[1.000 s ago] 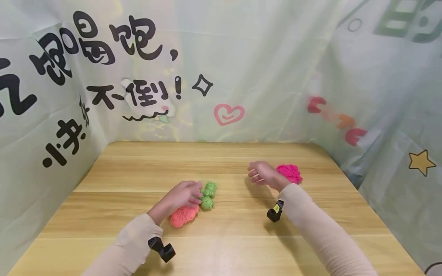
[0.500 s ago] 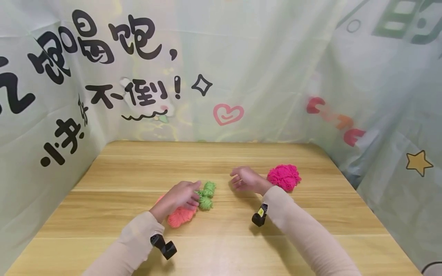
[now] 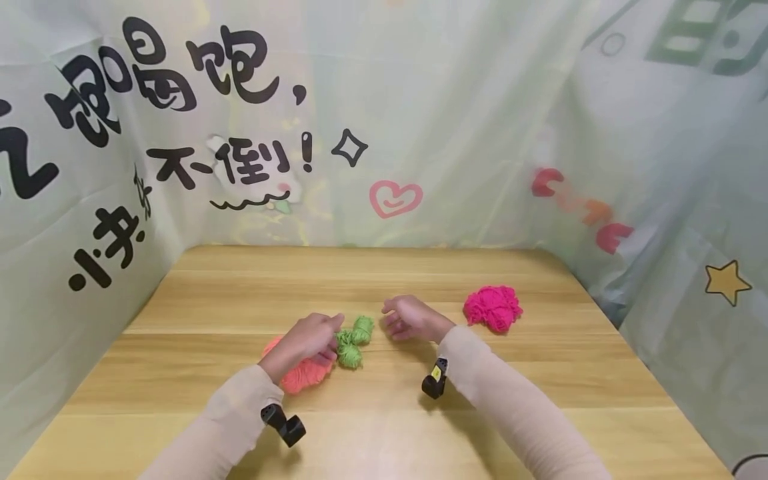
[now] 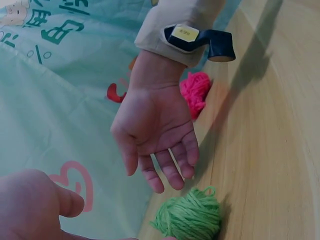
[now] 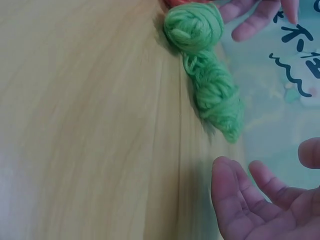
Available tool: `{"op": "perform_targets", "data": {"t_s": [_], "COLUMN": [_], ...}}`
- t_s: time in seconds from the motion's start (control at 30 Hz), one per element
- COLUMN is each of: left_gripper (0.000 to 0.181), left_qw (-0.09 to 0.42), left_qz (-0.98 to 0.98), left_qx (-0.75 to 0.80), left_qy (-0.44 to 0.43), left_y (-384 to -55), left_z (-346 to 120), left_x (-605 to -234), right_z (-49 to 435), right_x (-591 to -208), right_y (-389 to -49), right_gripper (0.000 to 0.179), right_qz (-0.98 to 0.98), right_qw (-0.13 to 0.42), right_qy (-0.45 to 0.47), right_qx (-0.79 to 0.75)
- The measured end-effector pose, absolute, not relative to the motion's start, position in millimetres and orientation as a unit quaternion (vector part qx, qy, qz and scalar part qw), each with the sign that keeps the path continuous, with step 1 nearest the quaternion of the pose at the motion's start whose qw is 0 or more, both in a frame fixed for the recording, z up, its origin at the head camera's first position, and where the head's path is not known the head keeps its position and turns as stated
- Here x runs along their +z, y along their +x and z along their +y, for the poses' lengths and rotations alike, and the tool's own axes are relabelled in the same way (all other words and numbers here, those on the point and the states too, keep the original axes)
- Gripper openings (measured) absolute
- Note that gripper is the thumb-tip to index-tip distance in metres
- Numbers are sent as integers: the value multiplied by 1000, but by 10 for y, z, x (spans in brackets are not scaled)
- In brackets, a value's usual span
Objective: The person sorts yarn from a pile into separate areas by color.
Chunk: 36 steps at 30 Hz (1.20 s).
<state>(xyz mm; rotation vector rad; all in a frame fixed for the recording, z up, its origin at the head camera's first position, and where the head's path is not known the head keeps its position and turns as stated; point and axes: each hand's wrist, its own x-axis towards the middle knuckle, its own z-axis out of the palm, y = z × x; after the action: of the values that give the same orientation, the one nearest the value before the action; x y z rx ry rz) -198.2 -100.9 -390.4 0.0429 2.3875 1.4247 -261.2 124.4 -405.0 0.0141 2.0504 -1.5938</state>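
The back of my left hand point(image 3: 309, 337) covers part of a coral yarn ball point(image 3: 307, 375) in the head view. Its fingertips are right at a green yarn bundle point(image 3: 350, 355), which is pinched at the middle into two lobes. Seen from the right wrist, loosely extended left fingers point(image 5: 257, 20) lie beside the lobe of green yarn point(image 5: 195, 27) closest to the coral one. To the right of the green bundle, my right hand point(image 3: 414, 319) hovers with relaxed fingers and nothing in it. The left wrist view shows its palm point(image 4: 160, 117) above the green yarn point(image 4: 190, 215).
A bright pink yarn ball point(image 3: 494, 309) lies on the wooden table point(image 3: 384, 427) at the right, behind my right forearm. Printed cloth point(image 3: 456, 133) hangs at the back and both sides. Each sleeve cuff carries a black camera mount point(image 3: 435, 379).
My right hand has moved left, away from the pink yarn and toward the green. The coral yarn and the nearer green lobe have shifted left by the left hand, which moved slightly left.
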Motion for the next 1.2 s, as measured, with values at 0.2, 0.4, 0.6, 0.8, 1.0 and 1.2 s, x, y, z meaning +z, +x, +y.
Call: {"op": "perform_targets", "data": {"t_s": [0.2,0.4,0.6,0.8,1.0,1.2], "left_gripper": [55,60,62,65,61,49], "left_qw": [181,196,211,244,265,267], "left_qz": [841,837,838,835,836,841], "left_qx": [510,511,504,493,479,470], "left_qy": [1,-5,0,5,24,25], "left_y": [-2041,-2058,-2042,-2022,-1983,-1976], "left_z": [-998,-974,-943,-922,-893,-879], "left_x": [-3900,-3884,-3877,-3894,-3910,-3940], "right_z": [1174,1107,1023,972,921,887], "right_x": [-4047,-4068,-4074,-4097,-4117,-4131], "right_y": [-2625,-2608,-2599,-2588,-2578,-2544], "right_gripper": [44,45,45,38,32,29], "right_qz": [761,766,769,780,786,790], "right_qw": [271,269,270,275,273,271], "right_qy": [7,14,8,-1,-6,-14], "right_qx": [-589,-584,-580,-562,-554,-550]}}
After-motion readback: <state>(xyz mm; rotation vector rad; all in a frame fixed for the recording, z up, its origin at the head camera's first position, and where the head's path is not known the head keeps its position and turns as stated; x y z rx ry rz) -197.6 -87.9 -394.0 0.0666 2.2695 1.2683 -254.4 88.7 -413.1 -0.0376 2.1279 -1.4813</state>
